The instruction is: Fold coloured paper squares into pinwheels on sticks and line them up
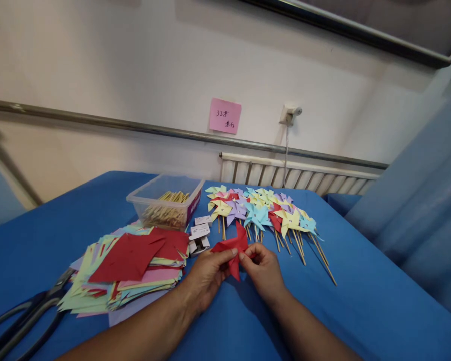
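Between my two hands is a red paper pinwheel (pixel 237 243), its blades folded in toward the middle. My left hand (pixel 210 273) grips it from the left, thumb on the front near the centre. From the right, the thumb and fingers of my right hand (pixel 262 265) pinch the pinwheel close to its centre. No stick shows on it; its back is hidden. Left of my hands lies a pile of coloured paper squares (pixel 131 265) with cut slits, red sheets on top. Several finished pinwheels (pixel 257 213) on wooden sticks lie beyond my right hand.
A clear plastic box (pixel 165 200) of wooden sticks stands behind the paper pile. Small white boxes (pixel 200 232) sit beside it, one open. Large dark-handled scissors (pixel 33 316) lie at the left on the blue tablecloth (pixel 364 281). A radiator (pixel 278 173) stands behind the table.
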The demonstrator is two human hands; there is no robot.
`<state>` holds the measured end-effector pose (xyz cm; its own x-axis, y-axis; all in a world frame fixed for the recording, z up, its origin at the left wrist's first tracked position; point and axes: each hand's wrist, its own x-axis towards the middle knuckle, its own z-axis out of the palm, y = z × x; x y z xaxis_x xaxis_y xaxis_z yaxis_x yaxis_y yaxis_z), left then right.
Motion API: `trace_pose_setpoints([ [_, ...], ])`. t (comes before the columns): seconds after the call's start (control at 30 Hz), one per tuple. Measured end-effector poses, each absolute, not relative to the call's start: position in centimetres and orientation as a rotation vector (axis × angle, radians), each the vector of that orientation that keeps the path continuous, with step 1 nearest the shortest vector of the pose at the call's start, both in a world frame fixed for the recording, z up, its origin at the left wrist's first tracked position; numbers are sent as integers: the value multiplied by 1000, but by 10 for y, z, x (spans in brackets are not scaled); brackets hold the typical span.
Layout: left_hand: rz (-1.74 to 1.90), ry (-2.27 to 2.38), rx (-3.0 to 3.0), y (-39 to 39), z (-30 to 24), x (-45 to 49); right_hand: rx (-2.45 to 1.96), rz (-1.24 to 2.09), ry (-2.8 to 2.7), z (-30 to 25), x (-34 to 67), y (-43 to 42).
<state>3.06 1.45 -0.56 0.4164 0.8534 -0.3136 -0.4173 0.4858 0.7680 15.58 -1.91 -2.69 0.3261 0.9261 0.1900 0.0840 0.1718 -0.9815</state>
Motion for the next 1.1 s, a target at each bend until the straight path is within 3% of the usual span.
trace_pose_setpoints([
  [1.1,864,782,747,10,-1,32,-1072,979,-810,-20,155,-19],
])
